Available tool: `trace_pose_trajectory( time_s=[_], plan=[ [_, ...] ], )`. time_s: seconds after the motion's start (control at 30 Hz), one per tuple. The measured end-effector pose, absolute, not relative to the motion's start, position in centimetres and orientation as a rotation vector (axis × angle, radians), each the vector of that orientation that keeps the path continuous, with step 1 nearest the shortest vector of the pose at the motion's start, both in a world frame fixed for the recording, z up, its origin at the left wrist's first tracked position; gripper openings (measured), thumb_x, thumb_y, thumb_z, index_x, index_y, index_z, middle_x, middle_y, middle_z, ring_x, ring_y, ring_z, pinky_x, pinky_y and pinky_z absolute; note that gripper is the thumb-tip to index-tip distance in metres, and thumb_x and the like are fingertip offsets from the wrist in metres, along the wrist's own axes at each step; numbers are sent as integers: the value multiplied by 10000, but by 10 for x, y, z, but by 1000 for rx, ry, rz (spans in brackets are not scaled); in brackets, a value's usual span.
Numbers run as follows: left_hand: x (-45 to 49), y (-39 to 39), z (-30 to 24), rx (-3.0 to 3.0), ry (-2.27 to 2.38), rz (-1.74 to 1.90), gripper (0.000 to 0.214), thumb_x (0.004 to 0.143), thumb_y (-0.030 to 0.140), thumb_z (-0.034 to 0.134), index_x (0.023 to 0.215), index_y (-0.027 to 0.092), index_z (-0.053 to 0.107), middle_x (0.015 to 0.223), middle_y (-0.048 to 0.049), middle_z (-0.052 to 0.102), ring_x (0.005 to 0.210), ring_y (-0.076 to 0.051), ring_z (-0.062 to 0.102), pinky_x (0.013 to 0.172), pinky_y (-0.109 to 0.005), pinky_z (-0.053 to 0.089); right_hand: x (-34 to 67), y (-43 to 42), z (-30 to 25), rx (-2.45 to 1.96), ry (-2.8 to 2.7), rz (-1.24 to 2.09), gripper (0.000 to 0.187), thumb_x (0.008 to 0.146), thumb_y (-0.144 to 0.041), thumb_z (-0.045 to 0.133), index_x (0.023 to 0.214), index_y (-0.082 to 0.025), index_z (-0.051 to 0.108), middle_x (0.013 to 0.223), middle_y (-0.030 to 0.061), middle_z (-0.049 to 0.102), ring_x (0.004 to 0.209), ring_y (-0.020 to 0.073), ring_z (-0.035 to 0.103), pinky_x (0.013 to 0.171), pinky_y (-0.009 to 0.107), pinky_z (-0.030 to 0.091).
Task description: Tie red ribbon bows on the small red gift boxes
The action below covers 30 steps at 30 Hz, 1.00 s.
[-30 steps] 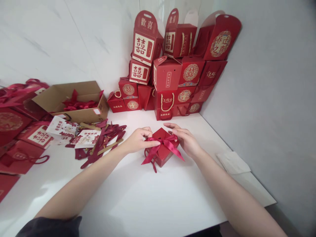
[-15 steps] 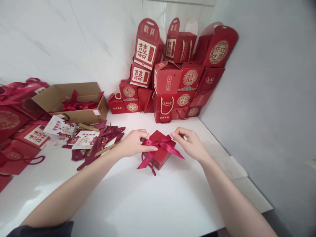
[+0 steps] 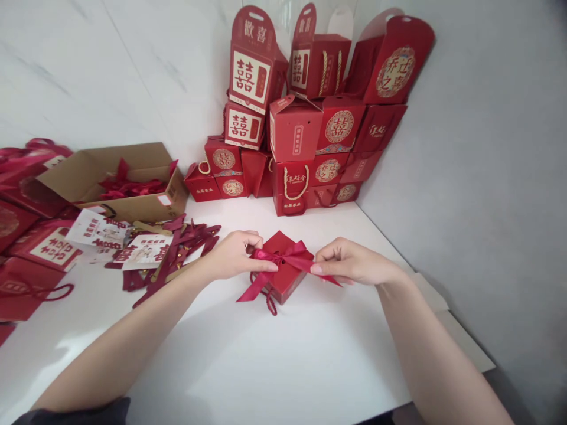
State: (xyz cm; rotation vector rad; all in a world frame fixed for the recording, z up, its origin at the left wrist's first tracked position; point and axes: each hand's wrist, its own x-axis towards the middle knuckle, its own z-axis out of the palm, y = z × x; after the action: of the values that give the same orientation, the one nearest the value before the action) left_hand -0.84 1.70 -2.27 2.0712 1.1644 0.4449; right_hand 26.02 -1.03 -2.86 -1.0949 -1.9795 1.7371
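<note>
A small red gift box (image 3: 283, 280) sits on the white table (image 3: 274, 366) in front of me, tied with a dark red satin ribbon (image 3: 283, 258) in a bow. My left hand (image 3: 234, 255) is closed, pinching the bow's left loop on top of the box. My right hand (image 3: 349, 263) is closed too, pinching the ribbon's right part beside the box. A loose ribbon tail (image 3: 250, 287) hangs off the box's left front, and a red cord handle (image 3: 269, 302) dangles below.
Stacked red gift boxes (image 3: 310, 118) fill the back corner against the walls. An open cardboard box (image 3: 115, 183) of red ribbons stands at the left. Loose ribbons and printed cards (image 3: 146, 251) lie beside it. More red bags (image 3: 31, 254) crowd the far left edge.
My right hand dropped from above the box to its right side and closed on the ribbon. My left hand stayed on the bow's left loop.
</note>
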Motion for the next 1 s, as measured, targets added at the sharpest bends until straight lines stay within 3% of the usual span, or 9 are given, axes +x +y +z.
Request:
trace_pose_trajectory(
  time_s=[0.37,0.5,0.6,0.73,0.87,1.0],
  plan=[
    [-9,24,-25,2023,1049,392,443,615,498,772,577,158,490,682,39,459,640,-109,437,623,-250,347,265,-12,-31,-1095,-2169,1887,344,798,-417,627,588,-173,506,437,-89,368,405,47,272,424,219,212],
    [-9,24,-26,1984,1021,367,434,722,505,689,591,158,463,678,37,463,620,-101,427,611,-253,334,264,-12,-36,-1153,-2318,1905,234,761,-361,649,626,-172,618,462,-52,504,439,77,403,459,228,304],
    [-8,21,-25,2027,1037,403,444,776,505,638,585,156,440,671,40,437,618,-97,415,631,-256,335,276,-6,-43,-1394,-2397,1583,55,709,-221,646,684,-199,689,670,8,683,590,150,574,537,261,392],
    [-6,15,-21,2086,1050,396,435,743,502,679,600,157,456,692,42,437,640,-101,428,653,-257,343,279,4,-49,-1445,-2014,1048,147,827,-276,546,844,-235,687,888,33,706,841,202,630,766,329,461],
    [-6,11,-19,2094,1016,379,408,724,491,703,633,159,483,725,42,454,672,-105,461,681,-253,360,254,1,-46,-1066,-1761,1167,254,897,-437,504,927,-221,634,1163,56,623,1064,204,578,902,347,444],
    [-6,11,-19,2107,1033,363,413,692,496,727,631,159,496,714,49,444,667,-103,462,682,-249,358,237,-7,-46,-894,-1772,1402,214,857,-406,606,834,-194,611,1318,70,514,1093,204,571,931,354,433]
  ],
)
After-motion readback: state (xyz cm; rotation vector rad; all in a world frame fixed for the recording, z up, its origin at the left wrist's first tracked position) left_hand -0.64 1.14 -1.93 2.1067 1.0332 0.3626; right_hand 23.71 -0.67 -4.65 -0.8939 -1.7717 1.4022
